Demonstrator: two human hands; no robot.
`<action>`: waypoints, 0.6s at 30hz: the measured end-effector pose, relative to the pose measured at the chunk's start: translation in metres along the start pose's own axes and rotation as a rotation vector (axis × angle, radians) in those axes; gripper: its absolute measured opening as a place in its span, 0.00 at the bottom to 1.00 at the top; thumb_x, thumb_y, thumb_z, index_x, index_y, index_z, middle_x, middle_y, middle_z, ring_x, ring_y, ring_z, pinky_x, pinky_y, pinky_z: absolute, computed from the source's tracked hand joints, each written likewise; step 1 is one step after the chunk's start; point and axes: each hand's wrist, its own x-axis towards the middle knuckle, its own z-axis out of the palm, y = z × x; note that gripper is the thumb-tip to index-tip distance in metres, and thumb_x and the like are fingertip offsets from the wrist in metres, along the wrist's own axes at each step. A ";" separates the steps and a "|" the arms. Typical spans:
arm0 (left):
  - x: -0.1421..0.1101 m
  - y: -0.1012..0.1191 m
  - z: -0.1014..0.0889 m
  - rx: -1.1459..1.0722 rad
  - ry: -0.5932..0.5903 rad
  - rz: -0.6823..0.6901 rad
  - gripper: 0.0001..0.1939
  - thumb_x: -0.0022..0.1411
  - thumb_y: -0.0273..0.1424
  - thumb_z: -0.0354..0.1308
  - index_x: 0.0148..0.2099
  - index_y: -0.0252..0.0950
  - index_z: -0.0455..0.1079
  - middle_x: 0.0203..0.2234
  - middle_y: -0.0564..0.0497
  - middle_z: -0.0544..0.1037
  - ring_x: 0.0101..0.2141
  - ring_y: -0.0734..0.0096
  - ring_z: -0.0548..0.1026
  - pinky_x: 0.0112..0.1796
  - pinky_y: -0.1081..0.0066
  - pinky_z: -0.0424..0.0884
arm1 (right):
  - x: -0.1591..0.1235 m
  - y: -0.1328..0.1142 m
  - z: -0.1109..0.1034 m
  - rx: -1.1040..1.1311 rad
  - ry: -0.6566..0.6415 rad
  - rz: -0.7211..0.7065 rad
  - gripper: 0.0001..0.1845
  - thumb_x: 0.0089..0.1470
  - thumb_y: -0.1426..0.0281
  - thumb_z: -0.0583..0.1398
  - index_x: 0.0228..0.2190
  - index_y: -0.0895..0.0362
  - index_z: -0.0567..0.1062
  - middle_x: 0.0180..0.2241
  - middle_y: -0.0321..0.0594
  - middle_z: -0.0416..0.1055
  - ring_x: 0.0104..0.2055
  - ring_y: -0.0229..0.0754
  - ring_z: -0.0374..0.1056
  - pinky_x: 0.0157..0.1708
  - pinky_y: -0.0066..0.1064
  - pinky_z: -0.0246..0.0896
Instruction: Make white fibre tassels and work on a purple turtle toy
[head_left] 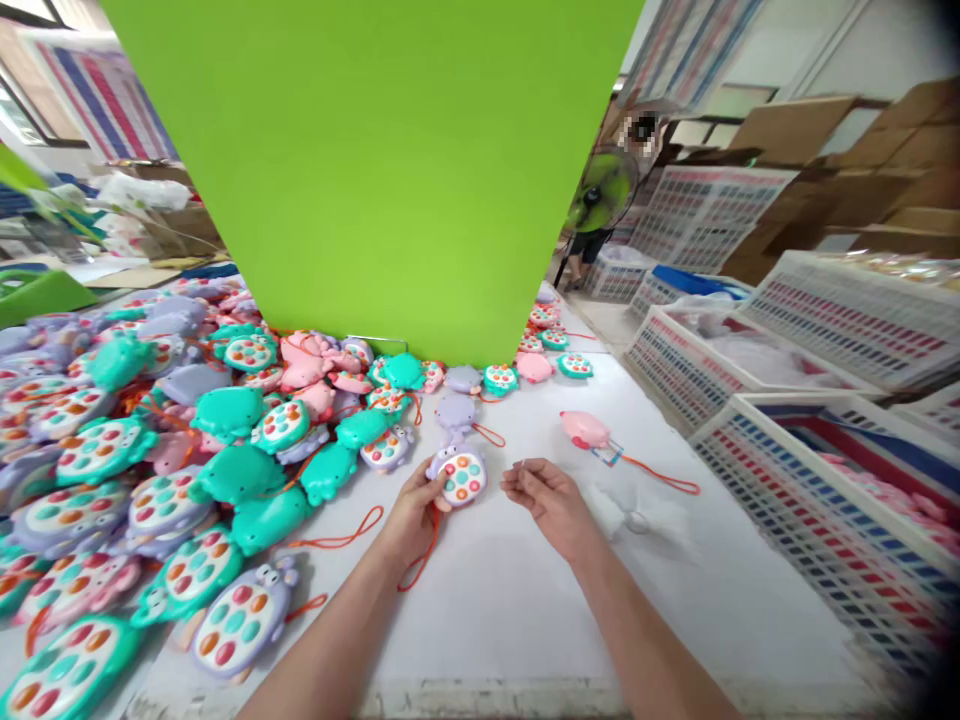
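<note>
My left hand (417,510) is closed on the edge of a purple animal-shaped toy (463,478), its white face with coloured round buttons turned up. An orange strap (424,562) hangs from the toy below that hand. Just to the right, my right hand (541,497) is apart from the toy, fingertips pinched together; whatever they hold, if anything, is too small to make out. A pink toy (587,428) with an orange strap (664,474) and a small bluish tag lies beyond my right hand. Another purple toy (456,412) lies behind the held one.
A heap of green, purple and pink toys (232,480) covers the table's left side. A tall green panel (390,180) stands at the back. Thin clear plastic (649,520) lies on the white table (510,630). White crates (810,510) line the right; a person stands near a fan (604,190).
</note>
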 end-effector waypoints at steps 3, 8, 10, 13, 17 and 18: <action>0.002 -0.001 -0.001 0.002 -0.013 0.002 0.20 0.50 0.28 0.66 0.47 0.31 0.68 0.22 0.53 0.74 0.26 0.76 0.72 0.34 0.76 0.70 | 0.001 -0.001 0.000 0.000 0.051 -0.003 0.15 0.41 0.62 0.70 0.30 0.55 0.75 0.29 0.38 0.74 0.33 0.41 0.70 0.36 0.33 0.65; 0.002 -0.004 -0.003 0.041 -0.040 -0.007 0.24 0.49 0.27 0.67 0.49 0.33 0.67 0.27 0.53 0.75 0.23 0.81 0.70 0.31 0.79 0.68 | -0.001 -0.005 0.001 -0.012 0.061 0.004 0.15 0.40 0.62 0.70 0.31 0.55 0.74 0.24 0.36 0.72 0.27 0.38 0.68 0.29 0.30 0.63; 0.002 -0.005 -0.004 0.066 -0.057 0.003 0.24 0.49 0.27 0.68 0.49 0.33 0.67 0.31 0.51 0.75 0.26 0.80 0.71 0.32 0.79 0.68 | -0.002 -0.005 0.002 -0.022 0.049 0.005 0.15 0.41 0.62 0.69 0.30 0.55 0.74 0.23 0.36 0.71 0.27 0.38 0.67 0.28 0.30 0.61; 0.000 -0.006 -0.003 0.131 -0.076 0.027 0.26 0.48 0.28 0.68 0.50 0.33 0.66 0.36 0.48 0.75 0.30 0.77 0.72 0.34 0.77 0.69 | -0.002 -0.004 0.004 -0.067 0.045 0.004 0.15 0.41 0.61 0.69 0.30 0.55 0.73 0.25 0.37 0.71 0.27 0.39 0.66 0.26 0.29 0.59; -0.002 -0.007 -0.002 0.209 -0.086 0.053 0.30 0.46 0.29 0.69 0.52 0.33 0.65 0.42 0.44 0.74 0.36 0.69 0.74 0.39 0.71 0.70 | 0.000 -0.001 0.002 -0.186 0.059 -0.051 0.14 0.43 0.61 0.68 0.29 0.56 0.73 0.27 0.38 0.72 0.21 0.33 0.57 0.19 0.26 0.46; -0.002 -0.007 -0.002 0.215 -0.082 0.055 0.30 0.46 0.30 0.69 0.52 0.33 0.65 0.43 0.44 0.74 0.37 0.68 0.74 0.40 0.70 0.70 | 0.001 0.000 0.001 -0.215 0.058 -0.066 0.14 0.44 0.61 0.67 0.29 0.56 0.74 0.26 0.38 0.72 0.20 0.31 0.53 0.18 0.26 0.44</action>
